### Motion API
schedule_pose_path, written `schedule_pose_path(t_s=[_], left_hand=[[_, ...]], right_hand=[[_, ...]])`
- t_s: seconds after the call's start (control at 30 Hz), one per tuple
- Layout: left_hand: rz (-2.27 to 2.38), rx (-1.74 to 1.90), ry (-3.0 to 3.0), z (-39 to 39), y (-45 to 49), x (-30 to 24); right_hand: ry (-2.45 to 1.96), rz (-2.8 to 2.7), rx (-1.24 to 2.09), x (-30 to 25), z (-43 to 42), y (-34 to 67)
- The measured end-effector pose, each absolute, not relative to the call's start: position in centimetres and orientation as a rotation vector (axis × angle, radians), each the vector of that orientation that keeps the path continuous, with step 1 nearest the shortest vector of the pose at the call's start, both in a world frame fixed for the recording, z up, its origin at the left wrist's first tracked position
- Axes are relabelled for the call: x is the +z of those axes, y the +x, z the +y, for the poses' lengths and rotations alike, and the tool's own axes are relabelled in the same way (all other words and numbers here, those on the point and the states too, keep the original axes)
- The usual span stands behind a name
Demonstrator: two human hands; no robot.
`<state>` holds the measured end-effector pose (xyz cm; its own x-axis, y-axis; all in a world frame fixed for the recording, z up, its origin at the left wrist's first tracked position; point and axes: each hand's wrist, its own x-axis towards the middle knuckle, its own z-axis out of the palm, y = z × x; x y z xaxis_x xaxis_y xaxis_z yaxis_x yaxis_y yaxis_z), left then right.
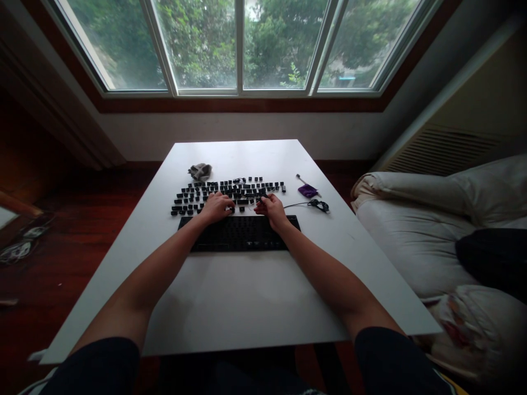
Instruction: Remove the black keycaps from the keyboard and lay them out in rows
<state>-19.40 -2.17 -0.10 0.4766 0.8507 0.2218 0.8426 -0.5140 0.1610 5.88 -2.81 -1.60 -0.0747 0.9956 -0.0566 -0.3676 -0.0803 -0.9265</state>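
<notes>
A black keyboard lies on the white table in front of me, its keycap area bare of most caps. Behind it, rows of loose black keycaps are spread over the tabletop. My left hand reaches over the keyboard's back edge with fingers bent down, its fingertips closed around a black keycap at the near side of the rows. Above the keyboard's back edge, my right hand pinches a small dark object, too small to name surely. Thin pale lines show near its fingers.
A crumpled grey cloth lies at the back left of the table. To the right are a purple cloth, a thin brush-like stick and a coiled black cable. A beige sofa stands beside the table's right edge.
</notes>
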Motion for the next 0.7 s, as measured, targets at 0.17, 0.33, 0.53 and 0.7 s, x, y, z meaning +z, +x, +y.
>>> schedule_pose_path(t_s=[0.17,0.33,0.53,0.7], left_hand=[[1.592,0.486,2.664,-2.2,-18.4,0.0],[1.630,0.492,2.676,-2.3,-18.0,0.3],[1.673,0.661,2.634,-4.4,-17.2,0.9],[1.373,0.587,2.686,-8.5,-16.2,1.4]], right_hand=[[-0.951,-0.928,1.471,-1.6,-2.7,5.9],[-0.985,-0.925,1.490,-1.2,-2.8,5.9],[-0.968,-1.147,1.550,0.2,-3.2,6.4],[-0.923,-1.515,1.519,2.2,-3.8,7.1]])
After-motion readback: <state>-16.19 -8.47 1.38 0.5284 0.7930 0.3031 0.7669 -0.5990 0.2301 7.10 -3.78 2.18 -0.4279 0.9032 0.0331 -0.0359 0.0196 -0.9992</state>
